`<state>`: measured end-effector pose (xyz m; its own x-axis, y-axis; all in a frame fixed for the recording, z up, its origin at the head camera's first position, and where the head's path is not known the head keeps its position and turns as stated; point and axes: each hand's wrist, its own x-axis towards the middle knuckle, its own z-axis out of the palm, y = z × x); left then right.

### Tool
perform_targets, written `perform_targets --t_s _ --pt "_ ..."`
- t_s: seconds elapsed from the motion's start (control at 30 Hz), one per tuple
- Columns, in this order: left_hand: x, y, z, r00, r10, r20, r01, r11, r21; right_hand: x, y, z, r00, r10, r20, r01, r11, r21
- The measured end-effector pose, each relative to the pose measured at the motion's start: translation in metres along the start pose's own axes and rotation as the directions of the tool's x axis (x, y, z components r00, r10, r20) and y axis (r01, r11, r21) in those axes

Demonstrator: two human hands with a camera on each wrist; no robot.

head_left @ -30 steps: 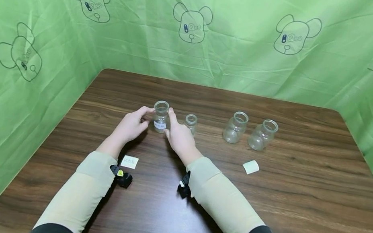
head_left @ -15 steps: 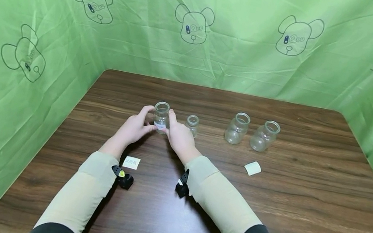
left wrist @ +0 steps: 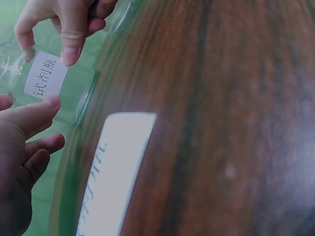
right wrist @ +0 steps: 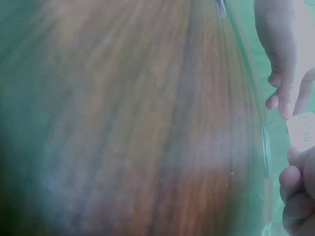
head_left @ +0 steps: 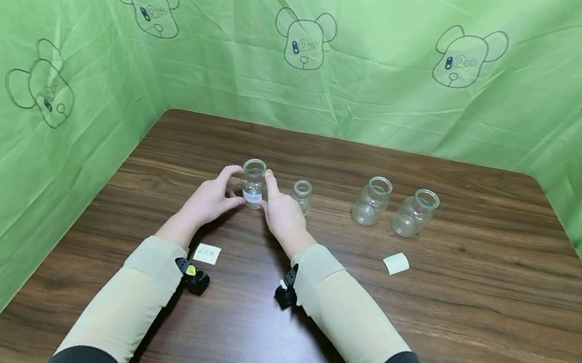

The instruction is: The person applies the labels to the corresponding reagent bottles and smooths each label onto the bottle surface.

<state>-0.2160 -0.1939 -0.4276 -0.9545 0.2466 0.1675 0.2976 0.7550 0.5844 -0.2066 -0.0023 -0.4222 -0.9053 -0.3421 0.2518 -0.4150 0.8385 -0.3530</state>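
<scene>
A clear glass reagent bottle [head_left: 253,183] stands upright at the left of the table, with a white label [left wrist: 46,76] bearing handwritten characters on its front. My left hand [head_left: 205,201] grips its left side, the thumb on one edge of the label. From the other side my right hand [head_left: 284,215] holds it, index finger up near the neck and thumb on the label's opposite edge. Just right of that hand is a smaller glass bottle [head_left: 302,191], partly hidden. The right wrist view shows both hands' fingertips at the label [right wrist: 301,129].
Two more clear glass bottles, one upright [head_left: 371,202] and its neighbour [head_left: 414,214], stand farther right. A blank-looking white paper [head_left: 396,263] lies before them. By the left wrist lies a paper with handwriting [head_left: 207,253]. A green curtain [head_left: 360,103] surrounds the table's back and sides.
My left thumb and fingers have closed in from beside the bottle onto it, the thumb reaching the label. The right hand keeps nearly the same place. The head view has shifted slightly.
</scene>
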Motion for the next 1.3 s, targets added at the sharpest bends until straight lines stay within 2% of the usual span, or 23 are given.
perform_targets --t_s 0.13,0.3,0.4,0.5,0.6,0.7,0.87,1.03,1.3 --pt "0.001 0.0 0.003 1.0 0.001 -0.02 -0.001 1.0 0.001 -0.001 0.004 0.0 1.0 0.012 0.011 -0.012 1.0 -0.006" --pt "-0.002 0.0 0.002 1.0 -0.019 -0.016 0.019 1.0 -0.009 -0.004 0.009 0.001 0.998 0.024 0.064 -0.029 0.996 0.089" --pt "-0.006 -0.001 -0.003 0.999 -0.043 0.002 0.043 0.999 -0.027 -0.007 0.011 0.001 0.99 0.063 0.125 -0.088 0.973 0.214" --pt "-0.013 -0.002 -0.01 0.997 -0.075 0.027 0.076 0.997 -0.033 -0.012 0.013 -0.001 0.977 0.084 0.197 -0.149 0.928 0.343" --pt "-0.021 -0.004 -0.016 0.994 -0.08 0.068 0.081 0.997 -0.015 -0.017 0.014 -0.003 0.968 0.062 0.241 -0.161 0.894 0.417" --pt "-0.026 -0.004 -0.021 0.99 -0.085 0.112 0.084 0.996 0.011 -0.022 0.015 -0.007 0.966 0.017 0.258 -0.135 0.885 0.446" --pt "-0.032 -0.007 -0.024 0.977 -0.124 0.175 0.123 0.992 0.017 -0.031 0.018 -0.012 0.962 -0.043 0.271 -0.098 0.869 0.486" --pt "-0.039 -0.01 -0.025 0.977 -0.079 0.197 0.079 0.997 0.006 -0.037 0.025 -0.014 0.953 -0.077 0.292 -0.088 0.854 0.513" --pt "-0.055 -0.012 -0.031 0.972 0.011 0.236 -0.008 1.0 -0.012 -0.047 0.036 -0.022 0.947 -0.107 0.304 -0.063 0.863 0.501"
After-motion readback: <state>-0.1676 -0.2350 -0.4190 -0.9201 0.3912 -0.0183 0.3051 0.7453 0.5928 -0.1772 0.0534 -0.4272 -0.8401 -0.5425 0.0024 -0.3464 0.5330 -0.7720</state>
